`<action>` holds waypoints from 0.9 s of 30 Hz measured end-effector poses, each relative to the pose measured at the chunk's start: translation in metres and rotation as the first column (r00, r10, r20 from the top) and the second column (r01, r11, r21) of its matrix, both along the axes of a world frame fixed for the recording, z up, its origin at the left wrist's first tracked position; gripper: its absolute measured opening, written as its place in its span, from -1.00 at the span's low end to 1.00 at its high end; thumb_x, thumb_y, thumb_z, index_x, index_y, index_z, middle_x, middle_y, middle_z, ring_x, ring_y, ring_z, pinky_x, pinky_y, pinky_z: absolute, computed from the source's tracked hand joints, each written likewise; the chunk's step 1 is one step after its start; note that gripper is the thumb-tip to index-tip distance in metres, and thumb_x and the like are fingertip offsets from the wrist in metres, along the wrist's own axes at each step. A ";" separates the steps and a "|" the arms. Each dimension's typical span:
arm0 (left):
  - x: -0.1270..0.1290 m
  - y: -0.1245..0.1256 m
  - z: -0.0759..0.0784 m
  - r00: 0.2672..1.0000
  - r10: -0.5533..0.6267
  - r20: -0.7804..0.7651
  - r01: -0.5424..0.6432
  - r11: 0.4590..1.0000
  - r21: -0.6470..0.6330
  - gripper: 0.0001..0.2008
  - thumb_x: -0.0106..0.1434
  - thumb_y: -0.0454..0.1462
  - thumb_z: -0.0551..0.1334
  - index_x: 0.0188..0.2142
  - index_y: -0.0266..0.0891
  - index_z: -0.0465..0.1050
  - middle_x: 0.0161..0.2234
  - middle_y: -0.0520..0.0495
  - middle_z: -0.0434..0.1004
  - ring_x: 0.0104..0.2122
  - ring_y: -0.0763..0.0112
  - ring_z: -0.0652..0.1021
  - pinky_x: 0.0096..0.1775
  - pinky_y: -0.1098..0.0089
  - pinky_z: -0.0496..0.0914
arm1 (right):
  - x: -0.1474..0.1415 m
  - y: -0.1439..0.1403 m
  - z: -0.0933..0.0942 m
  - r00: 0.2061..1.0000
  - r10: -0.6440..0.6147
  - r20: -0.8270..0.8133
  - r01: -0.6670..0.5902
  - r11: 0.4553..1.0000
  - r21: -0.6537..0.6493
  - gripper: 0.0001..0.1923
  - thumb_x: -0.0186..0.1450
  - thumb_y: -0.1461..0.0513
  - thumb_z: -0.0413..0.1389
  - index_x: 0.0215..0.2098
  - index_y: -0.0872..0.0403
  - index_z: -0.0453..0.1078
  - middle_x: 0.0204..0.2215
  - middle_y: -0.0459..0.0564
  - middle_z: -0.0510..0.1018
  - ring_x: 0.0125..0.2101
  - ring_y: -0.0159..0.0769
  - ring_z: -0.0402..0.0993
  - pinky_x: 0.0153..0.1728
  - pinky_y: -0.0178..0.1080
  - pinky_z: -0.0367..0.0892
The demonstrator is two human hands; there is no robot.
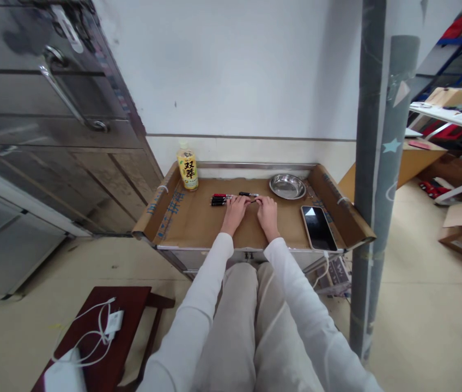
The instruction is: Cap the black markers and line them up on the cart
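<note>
Cardboard-lined tray table (198, 228), pens partly gathered, both hands at work among them.

White-sleeved arms reach from the lap; left hand (234, 212) lies knuckles up, fingers curled beside a small row of black-and-red pens (219, 200) lying side by side; right hand (267, 213) seems to pinch a thin dark item, too small to identify, between the hands. One more pen (248, 194) lies apart, just beyond the fingertips, seemingly not yet placed with the row. Phone (318, 227) at right edge; steel dish (287, 186) and tea bottle (187, 169) at the rear.
</note>
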State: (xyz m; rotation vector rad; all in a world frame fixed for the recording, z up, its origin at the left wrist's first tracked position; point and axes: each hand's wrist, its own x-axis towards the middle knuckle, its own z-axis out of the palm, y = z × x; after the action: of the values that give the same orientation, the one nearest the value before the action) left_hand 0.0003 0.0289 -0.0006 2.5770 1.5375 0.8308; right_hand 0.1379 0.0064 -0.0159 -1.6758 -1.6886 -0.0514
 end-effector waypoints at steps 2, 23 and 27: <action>-0.001 -0.001 0.001 0.999 -0.025 0.021 0.025 1.000 0.010 -0.78 0.43 -0.21 0.01 -0.08 -0.10 0.39 -0.07 -0.08 0.53 -0.05 0.25 0.42 0.01 0.25 0.23 | 0.001 0.000 0.000 0.999 0.007 -0.046 -0.005 0.999 0.037 -0.63 0.45 0.24 -0.24 -0.11 0.12 0.40 -0.17 0.17 0.52 -0.19 -0.13 0.35 -0.13 -0.15 0.15; -0.003 0.004 0.000 0.956 -0.139 0.260 0.124 0.990 0.074 -0.79 0.42 -0.30 0.02 -0.07 -0.20 0.40 -0.12 -0.11 0.54 -0.10 0.28 0.50 0.03 0.25 0.34 | 0.001 0.002 -0.005 0.950 0.170 -0.261 -0.112 0.968 0.224 -0.62 0.45 0.11 -0.16 -0.17 0.09 0.45 -0.23 0.12 0.57 -0.22 -0.16 0.46 -0.10 -0.12 0.32; -0.002 0.005 -0.003 0.929 -0.156 0.335 0.149 0.988 0.046 -0.78 0.42 -0.31 0.02 -0.04 -0.23 0.39 -0.09 -0.15 0.53 -0.06 0.30 0.50 0.03 0.28 0.38 | 0.001 0.001 -0.005 0.939 0.196 -0.281 -0.135 0.965 0.223 -0.63 0.44 0.11 -0.15 -0.17 0.09 0.45 -0.22 0.12 0.58 -0.20 -0.17 0.48 -0.09 -0.13 0.34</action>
State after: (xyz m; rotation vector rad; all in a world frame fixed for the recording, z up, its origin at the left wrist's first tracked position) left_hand -0.0022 0.0343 -0.0040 2.3659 1.2210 1.1983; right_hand 0.1389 0.0076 -0.0208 -1.3122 -1.5307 0.1071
